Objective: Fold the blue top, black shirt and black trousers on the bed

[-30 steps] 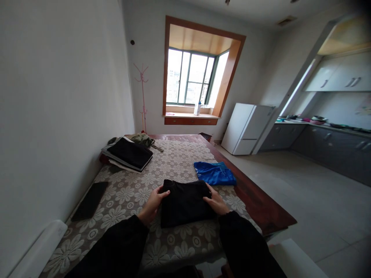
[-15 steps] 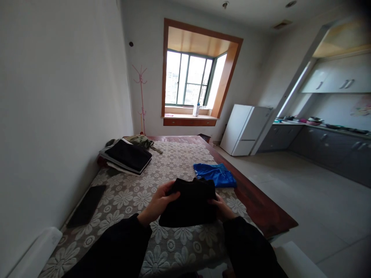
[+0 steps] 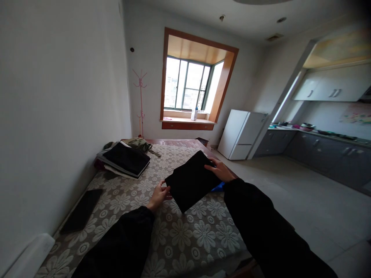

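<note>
A folded black garment (image 3: 193,181) is held up over the table between my two hands, tilted with its right side higher. My left hand (image 3: 159,196) pinches its left edge, thumb on the near face. At its upper right corner, my right hand (image 3: 218,169) grips with the thumb in front; some fingers are behind the cloth. Behind the garment, most of a folded blue garment (image 3: 218,187) is hidden, with only a strip showing. Further left on the table lies a stack of folded clothes (image 3: 126,159) with a black piece on top.
A flower-patterned cloth (image 3: 188,235) covers the wooden table. A flat dark object (image 3: 82,210) lies near the left wall, and a white object (image 3: 36,253) at the lower left. Beyond stand a pink coat rack (image 3: 141,100), a white fridge (image 3: 239,133) and grey kitchen cabinets (image 3: 307,148).
The black garment has been raised and turned, its right side now higher. My right hand has moved from its right side up to the top corner. The blue garment is now mostly covered from view.
</note>
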Demonstrator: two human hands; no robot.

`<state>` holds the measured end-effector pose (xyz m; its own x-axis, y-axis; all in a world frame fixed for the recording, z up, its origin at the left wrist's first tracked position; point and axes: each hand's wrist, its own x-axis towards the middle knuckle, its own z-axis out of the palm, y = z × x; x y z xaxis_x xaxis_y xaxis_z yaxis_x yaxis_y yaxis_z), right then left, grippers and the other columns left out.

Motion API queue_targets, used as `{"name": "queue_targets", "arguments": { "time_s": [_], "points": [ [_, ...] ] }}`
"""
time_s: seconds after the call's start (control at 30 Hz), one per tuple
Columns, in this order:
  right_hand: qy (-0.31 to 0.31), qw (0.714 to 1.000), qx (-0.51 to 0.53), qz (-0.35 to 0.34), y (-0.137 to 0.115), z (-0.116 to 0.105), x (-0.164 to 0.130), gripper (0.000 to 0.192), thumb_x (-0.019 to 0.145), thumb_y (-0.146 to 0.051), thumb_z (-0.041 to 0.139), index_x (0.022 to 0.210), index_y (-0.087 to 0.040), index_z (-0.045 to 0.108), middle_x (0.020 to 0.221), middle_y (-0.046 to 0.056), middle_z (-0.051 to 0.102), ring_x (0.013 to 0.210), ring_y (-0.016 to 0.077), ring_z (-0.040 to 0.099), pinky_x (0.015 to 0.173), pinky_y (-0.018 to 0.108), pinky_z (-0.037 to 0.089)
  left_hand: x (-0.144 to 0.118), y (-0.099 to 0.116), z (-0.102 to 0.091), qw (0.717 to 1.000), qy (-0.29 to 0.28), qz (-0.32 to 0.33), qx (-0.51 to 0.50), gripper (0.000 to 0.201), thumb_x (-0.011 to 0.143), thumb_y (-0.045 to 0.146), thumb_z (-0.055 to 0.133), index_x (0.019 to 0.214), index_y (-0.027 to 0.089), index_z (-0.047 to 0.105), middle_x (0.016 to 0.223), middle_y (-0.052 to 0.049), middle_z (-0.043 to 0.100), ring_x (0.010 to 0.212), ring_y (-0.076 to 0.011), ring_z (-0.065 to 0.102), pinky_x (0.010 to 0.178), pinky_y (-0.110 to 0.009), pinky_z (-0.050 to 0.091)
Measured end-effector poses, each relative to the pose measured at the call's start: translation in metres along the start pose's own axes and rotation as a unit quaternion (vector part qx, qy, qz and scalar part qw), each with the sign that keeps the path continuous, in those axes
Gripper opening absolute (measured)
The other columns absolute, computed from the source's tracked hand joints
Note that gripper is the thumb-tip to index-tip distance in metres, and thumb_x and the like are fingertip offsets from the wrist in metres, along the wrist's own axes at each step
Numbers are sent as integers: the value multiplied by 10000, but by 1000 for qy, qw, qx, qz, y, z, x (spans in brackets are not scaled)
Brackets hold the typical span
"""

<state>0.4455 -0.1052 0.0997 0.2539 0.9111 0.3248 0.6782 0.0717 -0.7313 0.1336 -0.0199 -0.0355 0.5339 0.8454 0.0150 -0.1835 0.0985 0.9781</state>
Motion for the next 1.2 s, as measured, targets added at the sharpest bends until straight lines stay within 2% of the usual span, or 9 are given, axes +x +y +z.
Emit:
{"name": "queue_targets", "arguments": {
  "time_s": [0.13,0.33,0.53,0.9,1.07,1.2],
  "points": [
    [-1,999,-49,0,-16,-12,53,344,786,-358,744,1097,-211,732,1041,36,764,994,267,701,917,370,545,-4,-14,-5,999,-18,14,23,581,856,512,688,1296,197,477,1054,-138,750,803,-215,750,667,-335,596],
    [53,992,-95,55,-10,-34,90,360,744,-343,801,1067,-190,755,1009,54,767,981,273,699,936,367,530,-7,-22,-5,994,-47,38,95,343,861,404,655,1137,200,635,936,-88,767,731,-175,720,663,-300,564],
    [87,984,-112,112,10,-51,88,349,777,-351,770,1061,-149,747,1008,97,771,931,267,718,878,364,562,-8,-24,-4,987,-65,56,136,244,849,329,616,1055,213,677,858,-43,768,699,-157,692,658,-274,529],
    [100,978,-139,119,22,-51,90,411,767,-395,788,1091,-145,747,1032,98,769,968,274,711,905,363,548,-10,-21,-5,980,-81,72,167,192,856,316,592,985,218,696,843,-43,767,696,-167,685,676,-290,515],
    [99,973,-165,131,34,-58,88,450,775,-420,778,1120,-132,740,1116,126,750,1054,294,688,946,362,526,-9,-22,-6,979,-83,75,171,205,855,297,587,1010,220,696,856,-46,769,709,-173,687,686,-299,514],
    [104,964,-186,158,50,-67,84,467,764,-448,781,1104,-129,753,1081,136,755,1063,311,685,929,358,530,-8,-23,-6,980,-84,72,168,212,856,296,584,1022,219,691,857,-45,768,713,-169,684,691,-296,515]
  ]
}}
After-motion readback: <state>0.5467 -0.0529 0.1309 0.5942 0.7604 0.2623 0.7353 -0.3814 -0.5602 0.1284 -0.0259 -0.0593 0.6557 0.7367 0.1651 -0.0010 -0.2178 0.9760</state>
